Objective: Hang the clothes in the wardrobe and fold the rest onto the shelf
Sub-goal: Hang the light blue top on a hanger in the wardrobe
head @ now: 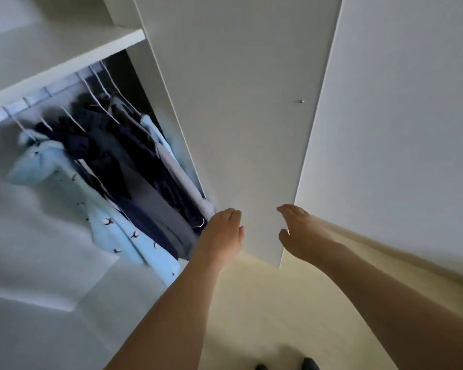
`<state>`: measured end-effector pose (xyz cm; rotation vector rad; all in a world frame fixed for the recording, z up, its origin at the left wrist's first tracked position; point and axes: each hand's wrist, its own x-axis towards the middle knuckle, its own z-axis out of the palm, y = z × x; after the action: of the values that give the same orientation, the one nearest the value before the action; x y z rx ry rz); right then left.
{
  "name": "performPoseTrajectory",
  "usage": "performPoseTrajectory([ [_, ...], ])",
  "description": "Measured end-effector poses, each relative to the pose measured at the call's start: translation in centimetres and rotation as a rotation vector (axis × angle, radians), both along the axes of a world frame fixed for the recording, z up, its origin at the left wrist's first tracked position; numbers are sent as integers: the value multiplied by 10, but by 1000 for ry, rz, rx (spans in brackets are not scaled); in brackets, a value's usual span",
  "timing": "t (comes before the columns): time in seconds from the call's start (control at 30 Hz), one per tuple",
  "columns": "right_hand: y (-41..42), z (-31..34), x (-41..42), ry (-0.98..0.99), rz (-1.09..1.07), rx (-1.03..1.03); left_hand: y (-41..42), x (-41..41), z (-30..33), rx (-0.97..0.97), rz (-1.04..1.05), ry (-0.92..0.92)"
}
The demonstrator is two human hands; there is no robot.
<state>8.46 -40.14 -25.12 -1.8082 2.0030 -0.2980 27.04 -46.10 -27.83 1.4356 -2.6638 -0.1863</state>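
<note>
A person's bare arms reach toward a white wardrobe door [241, 124], seen from a head-worn camera tilted steeply so the whole scene leans. The left hand [222, 233] lies with its fingers straight against the door's lower edge, the fingertips hidden where they meet the panel; it grips nothing. The right hand [302, 233] hangs just short of the same door, fingers loosely spread and holding nothing, thumb apart from the rest.

Left of the door, the open wardrobe shows clothes on white hangers [102, 100] along a rail [19, 108] under a white shelf [64, 62]. Nearest the camera hangs a pale blue garment with small dark bird prints [112, 225]; behind it a packed row of dark garments [123, 161] blurs together, so single pieces cannot be told apart. A light grey garment [182, 177] hangs beside the door's edge. Motion blur softens the whole left side.

A small metal knob [301, 101] sits on the door. A second white panel [398, 116] runs off the right edge. Pale floor [265, 303] fills the bottom, where two dark shoe tips [309, 363] are cut off by the frame.
</note>
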Motion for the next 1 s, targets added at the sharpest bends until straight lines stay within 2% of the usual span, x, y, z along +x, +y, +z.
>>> performPoseTrajectory([
  [0.27, 127, -18, -87, -33, -277, 56, 80, -92, -19, 79, -240, 6],
  [0.47, 256, -21, -188, -9, -433, 54, 167, -211, -20, 103, -348, 29],
  [0.63, 389, -34, -275, -17, -543, 75, 285, -320, -23, 137, -432, 69],
  [0.8, 485, -43, -331, -56, -656, 133, 374, -395, -25, 146, -624, -1],
  [1.0, 560, -53, -384, -90, -790, 153, 427, -478, -40, 192, -727, -89],
])
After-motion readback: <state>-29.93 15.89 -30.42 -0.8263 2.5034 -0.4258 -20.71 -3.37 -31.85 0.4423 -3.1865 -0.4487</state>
